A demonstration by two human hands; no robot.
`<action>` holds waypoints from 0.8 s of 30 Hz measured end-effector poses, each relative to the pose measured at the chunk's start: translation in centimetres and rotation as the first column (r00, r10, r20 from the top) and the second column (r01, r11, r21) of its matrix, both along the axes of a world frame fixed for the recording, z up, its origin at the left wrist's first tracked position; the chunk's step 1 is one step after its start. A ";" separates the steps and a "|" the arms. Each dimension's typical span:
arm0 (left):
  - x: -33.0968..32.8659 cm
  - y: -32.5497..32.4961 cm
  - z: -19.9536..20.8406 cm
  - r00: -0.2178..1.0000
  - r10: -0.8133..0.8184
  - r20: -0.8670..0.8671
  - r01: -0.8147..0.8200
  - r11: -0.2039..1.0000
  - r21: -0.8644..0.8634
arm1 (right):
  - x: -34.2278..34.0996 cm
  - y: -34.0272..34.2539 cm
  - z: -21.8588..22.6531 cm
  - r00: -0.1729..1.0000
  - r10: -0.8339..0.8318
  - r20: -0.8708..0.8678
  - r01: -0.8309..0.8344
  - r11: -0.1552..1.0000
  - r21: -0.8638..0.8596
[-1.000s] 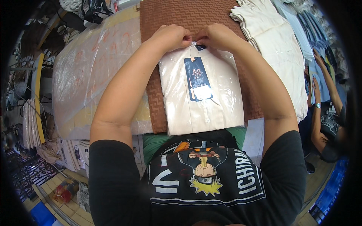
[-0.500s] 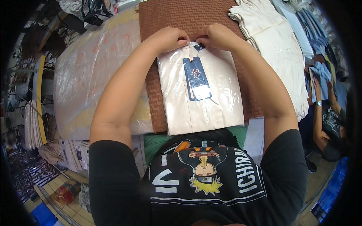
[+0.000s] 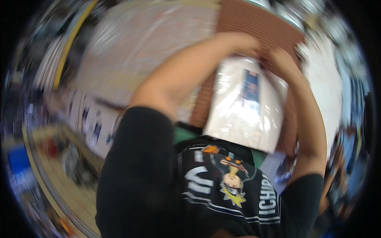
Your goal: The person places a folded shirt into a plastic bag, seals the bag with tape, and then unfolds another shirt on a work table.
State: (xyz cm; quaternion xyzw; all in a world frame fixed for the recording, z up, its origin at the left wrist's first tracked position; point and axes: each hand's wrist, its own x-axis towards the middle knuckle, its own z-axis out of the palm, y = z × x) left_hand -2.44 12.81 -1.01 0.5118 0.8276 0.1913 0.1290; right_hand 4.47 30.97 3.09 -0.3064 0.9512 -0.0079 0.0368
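A folded cream shirt (image 3: 230,107) in a clear, glossy plastic bag lies in front of me with its collar end away from me. A dark blue hang tag (image 3: 251,85) shows down its front. My left hand (image 3: 244,44) is closed at the bag's far edge, fingers bent inward and blurred. Just to its right, my right hand (image 3: 279,62) is closed at the same edge, near the collar's right side. Motion smears both sets of fingertips, and the collar is partly hidden between them.
Brown ridged cloth (image 3: 258,20) lies under the bag. To the left is a plastic-covered board (image 3: 147,47); to the right, a pile of pale garments (image 3: 323,75). Folded garments (image 3: 93,123) sit low on the left. Another person's arm (image 3: 337,166) shows at lower right.
The view has swung left and blurred, so the table and the bag appear farther right and tilted. Both hands stay at the bag's far edge, the right one now lower in view than the left.
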 end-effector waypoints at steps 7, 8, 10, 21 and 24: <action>1.5 3.2 0.5 0.991 0.127 -0.046 -0.134 0.973 -0.190 | 0.9 0.8 0.2 1.000 -0.019 -0.018 0.017 0.995 -0.098; 1.3 3.4 0.2 0.982 0.185 -0.043 -0.190 0.957 -0.218 | 0.5 0.9 0.0 1.000 -0.022 -0.017 0.020 0.994 -0.103; 0.8 4.1 -0.4 0.972 0.214 -0.098 -0.230 0.951 -0.206 | 0.4 1.1 -0.3 0.998 -0.059 -0.021 0.056 0.991 -0.120; 3.0 5.4 0.8 0.917 0.390 -0.087 -0.400 0.885 -0.238 | 0.7 1.0 -0.7 0.984 -0.177 0.030 0.180 0.971 -0.158; 5.8 6.2 0.1 0.874 0.459 -0.158 -0.473 0.879 -0.067 | 1.7 2.3 -1.0 0.990 -0.125 -0.073 0.109 0.975 -0.192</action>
